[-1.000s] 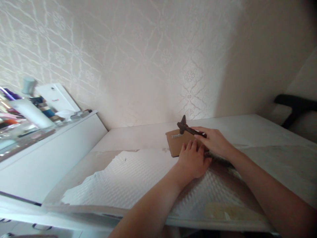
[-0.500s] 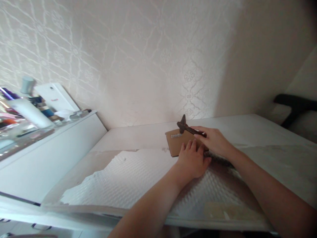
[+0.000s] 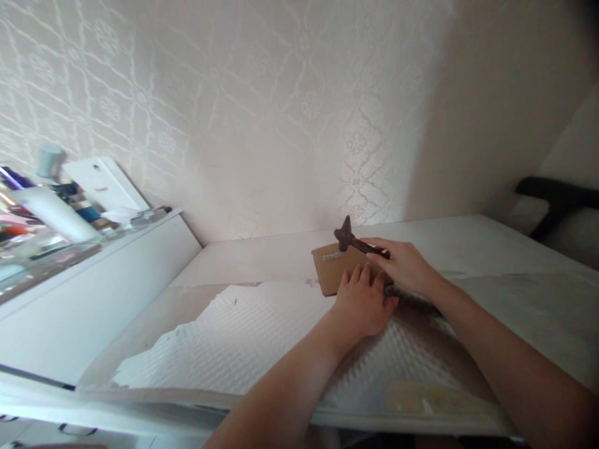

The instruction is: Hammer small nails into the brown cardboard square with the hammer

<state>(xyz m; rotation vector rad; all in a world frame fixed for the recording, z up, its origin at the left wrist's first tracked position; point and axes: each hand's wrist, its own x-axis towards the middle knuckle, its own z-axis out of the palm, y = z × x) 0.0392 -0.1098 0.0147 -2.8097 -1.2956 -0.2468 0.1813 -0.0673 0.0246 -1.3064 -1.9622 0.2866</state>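
Gripping a dark brown hammer-like tool (image 3: 345, 238) in the right hand (image 3: 403, 265), closed snugly round the handle. Got the head of it aimed up and left, over the upper edge of a flat brown board (image 3: 330, 276). Can't tell from this angle whether touching the board or hovering just above.

Resting the left hand (image 3: 362, 305) palm down, with loosely spread fingers on the lower right part of the board. Both hands pretty close together, right one just beyond the left.

As for the board: lying around the middle of the worktop (image 3: 449, 240), just past a textured white sheet (image 3: 253, 321), with some silvery lettering (image 3: 333, 255) near the top. Too blurry to read, sorry. Also something dark (image 3: 418, 305) below the right wrist, too shadowy to name.

Off to the left, a white cabinet (image 3: 121, 299) loaded with clutter: a white box (image 3: 108, 182) leaning back near the wall (image 3: 281, 112), a tilted white tube (image 3: 58, 215), a pale blue-green container (image 3: 50, 161) and something purple (image 3: 16, 178). Over on the far right, well apart from everything, a black armrest-shaped thing (image 3: 556, 192).
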